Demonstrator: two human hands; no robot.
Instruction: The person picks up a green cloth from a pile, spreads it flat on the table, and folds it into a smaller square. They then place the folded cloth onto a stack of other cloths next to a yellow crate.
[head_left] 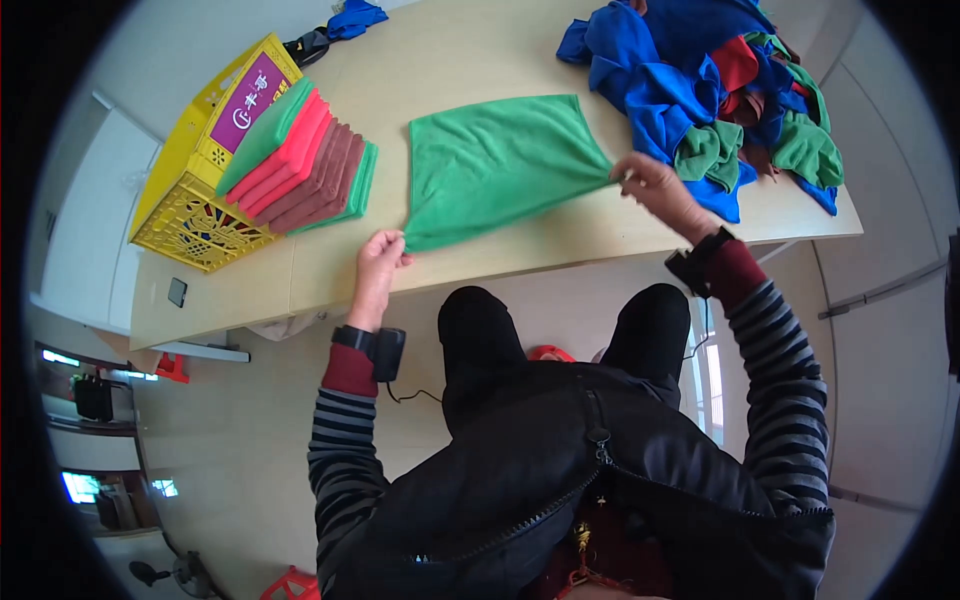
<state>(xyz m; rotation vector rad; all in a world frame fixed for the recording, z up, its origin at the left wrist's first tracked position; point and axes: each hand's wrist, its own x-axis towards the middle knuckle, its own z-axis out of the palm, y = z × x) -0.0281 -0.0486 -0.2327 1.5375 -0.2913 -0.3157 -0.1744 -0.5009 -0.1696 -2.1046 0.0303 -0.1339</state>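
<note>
A green cloth (pixel 505 165) lies spread on the table before me, its near edge pulled taut between my hands. My left hand (pixel 378 262) pinches the near left corner by the table's front edge. At the near right corner, my right hand (pixel 660 190) grips the cloth between thumb and fingers. Some creases run across its middle, and the far edge rests on the tabletop.
A stack of folded green, red and brown cloths (pixel 305 165) leans beside a yellow plastic crate (pixel 195 195) on the left. A loose heap of blue, green and red cloths (pixel 690 95) covers the table's right end. A phone-like dark object (pixel 177 292) lies near the left front edge.
</note>
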